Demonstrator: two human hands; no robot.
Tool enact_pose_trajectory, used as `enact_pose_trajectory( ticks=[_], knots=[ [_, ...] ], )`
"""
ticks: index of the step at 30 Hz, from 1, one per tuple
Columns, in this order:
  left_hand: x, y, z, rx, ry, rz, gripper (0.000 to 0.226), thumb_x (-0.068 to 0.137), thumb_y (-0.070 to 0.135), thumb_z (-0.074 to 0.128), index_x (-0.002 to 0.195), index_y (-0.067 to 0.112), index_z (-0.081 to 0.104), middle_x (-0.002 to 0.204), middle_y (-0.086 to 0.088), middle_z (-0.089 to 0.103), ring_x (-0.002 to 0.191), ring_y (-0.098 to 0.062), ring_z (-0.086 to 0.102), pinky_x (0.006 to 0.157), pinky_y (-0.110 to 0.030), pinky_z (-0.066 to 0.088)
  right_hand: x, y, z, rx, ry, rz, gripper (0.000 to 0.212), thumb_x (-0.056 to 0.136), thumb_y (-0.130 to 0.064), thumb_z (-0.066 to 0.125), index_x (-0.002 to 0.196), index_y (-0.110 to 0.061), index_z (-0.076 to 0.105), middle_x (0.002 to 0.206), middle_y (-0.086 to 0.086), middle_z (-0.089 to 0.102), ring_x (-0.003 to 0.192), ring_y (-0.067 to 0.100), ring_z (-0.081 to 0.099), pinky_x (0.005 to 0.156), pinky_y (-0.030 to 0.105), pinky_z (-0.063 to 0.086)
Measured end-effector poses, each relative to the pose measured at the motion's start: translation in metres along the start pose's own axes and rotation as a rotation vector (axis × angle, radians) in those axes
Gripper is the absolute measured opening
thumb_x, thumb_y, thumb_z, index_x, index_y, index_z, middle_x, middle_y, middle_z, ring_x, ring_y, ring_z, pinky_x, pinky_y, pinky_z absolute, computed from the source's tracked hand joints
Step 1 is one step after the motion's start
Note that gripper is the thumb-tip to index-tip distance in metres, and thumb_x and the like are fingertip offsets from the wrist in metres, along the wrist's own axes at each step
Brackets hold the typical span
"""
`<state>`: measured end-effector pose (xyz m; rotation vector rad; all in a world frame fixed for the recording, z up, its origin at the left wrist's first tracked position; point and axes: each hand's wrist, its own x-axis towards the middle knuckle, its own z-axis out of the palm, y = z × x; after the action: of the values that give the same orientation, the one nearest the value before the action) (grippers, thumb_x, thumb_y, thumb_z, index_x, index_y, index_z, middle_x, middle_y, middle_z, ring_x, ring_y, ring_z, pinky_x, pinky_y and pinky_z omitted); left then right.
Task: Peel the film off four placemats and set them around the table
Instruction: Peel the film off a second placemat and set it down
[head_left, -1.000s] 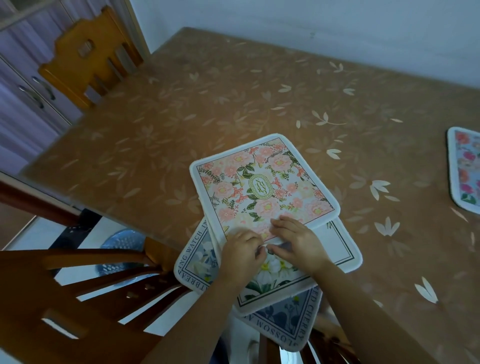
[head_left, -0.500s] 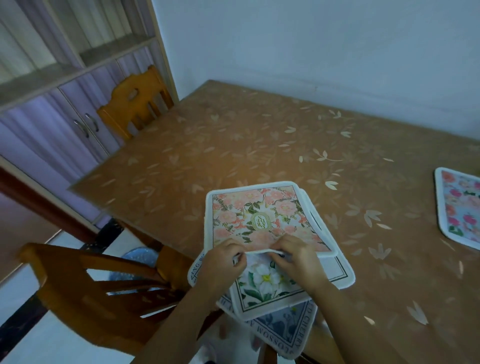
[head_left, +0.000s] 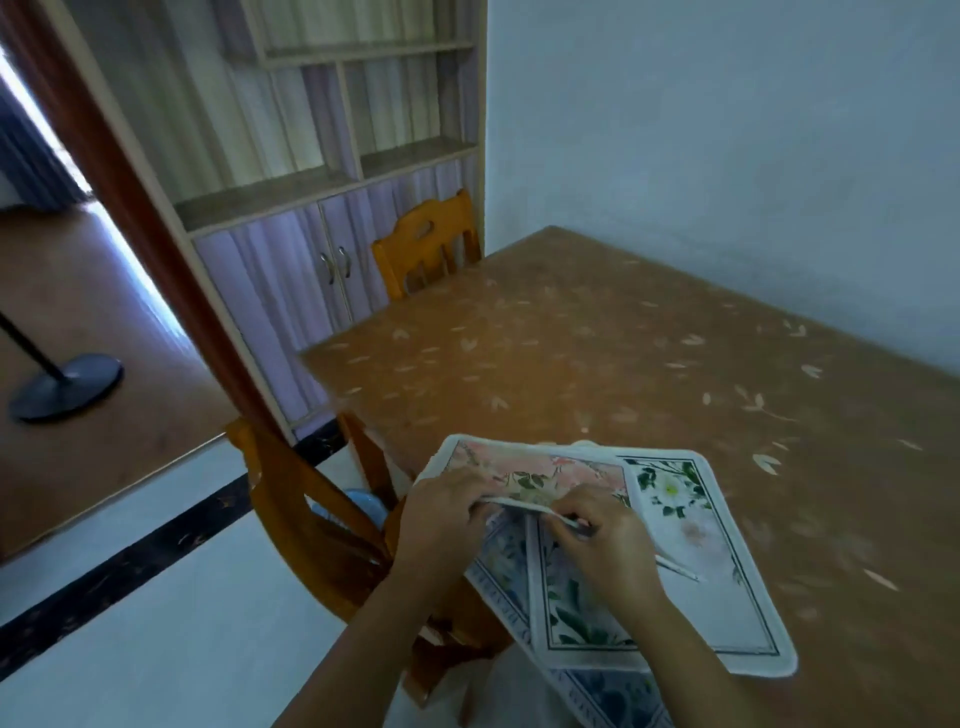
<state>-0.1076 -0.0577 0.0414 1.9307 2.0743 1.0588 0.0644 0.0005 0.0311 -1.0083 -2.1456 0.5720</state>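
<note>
Both left hand (head_left: 441, 514) and right hand (head_left: 608, 540) pinching pink floral placemat (head_left: 530, 470) edge, rounded corners

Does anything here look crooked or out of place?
The placemats lie askew at the table corner: the white-flower placemat is turned against the blue placemat, which hangs over the edge. The left hand and right hand grip the pink placemat by its raised edge.

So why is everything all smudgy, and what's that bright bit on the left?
In the head view, motion blur smears the left hand, the right hand and the pink placemat; daylight from the doorway washes out the left edge; the wide lens bends the cabinet.
</note>
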Motion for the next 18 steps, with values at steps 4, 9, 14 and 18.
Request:
enact_pose_trajectory(
  ticks=[4, 9, 14, 18],
  knots=[
    [0.008, -0.019, -0.034, 0.019, 0.088, -0.017, 0.011, 0.075, 0.012, 0.069, 0.085, 0.013, 0.07, 0.085, -0.002, 0.072, 0.08, -0.02, 0.063, 0.073, -0.03, 0.047, 0.019, -0.03, 0.019, 0.04, 0.004, -0.007, 0.01, 0.074, -0.005, 0.072, 0.072, -0.014, 0.067, 0.071, 0.001, 0.065, 0.064, 0.011, 0.057, 0.057, 0.013, 0.041],
    [0.013, -0.063, -0.085, -0.067, 0.167, -0.1, 0.014, 0.076, 0.007, 0.068, 0.087, 0.014, 0.072, 0.089, 0.0, 0.072, 0.082, -0.006, 0.058, 0.076, -0.014, 0.039, 0.045, -0.081, 0.061, 0.098, 0.021, -0.051, 0.01, 0.077, -0.003, 0.069, 0.078, -0.012, 0.067, 0.072, -0.007, 0.057, 0.069, -0.001, 0.048, 0.062, 0.002, 0.037],
    [0.01, -0.124, -0.153, -0.057, 0.192, -0.111, 0.011, 0.075, 0.007, 0.069, 0.077, 0.017, 0.072, 0.08, 0.003, 0.072, 0.075, -0.003, 0.056, 0.072, -0.016, 0.043, 0.071, -0.145, 0.117, 0.114, 0.02, -0.05, 0.013, 0.079, -0.009, 0.068, 0.076, -0.021, 0.066, 0.07, -0.015, 0.055, 0.071, 0.004, 0.054, 0.058, 0.013, 0.04],
    [0.004, -0.175, -0.209, -0.022, 0.172, -0.097, 0.009, 0.076, 0.01, 0.068, 0.074, 0.019, 0.071, 0.076, 0.005, 0.071, 0.072, -0.01, 0.06, 0.075, -0.033, 0.048, 0.089, -0.199, 0.164, 0.077, 0.023, -0.04, 0.012, 0.078, -0.012, 0.068, 0.077, -0.023, 0.066, 0.073, -0.009, 0.062, 0.074, 0.006, 0.055, 0.059, 0.019, 0.044]
  ],
)
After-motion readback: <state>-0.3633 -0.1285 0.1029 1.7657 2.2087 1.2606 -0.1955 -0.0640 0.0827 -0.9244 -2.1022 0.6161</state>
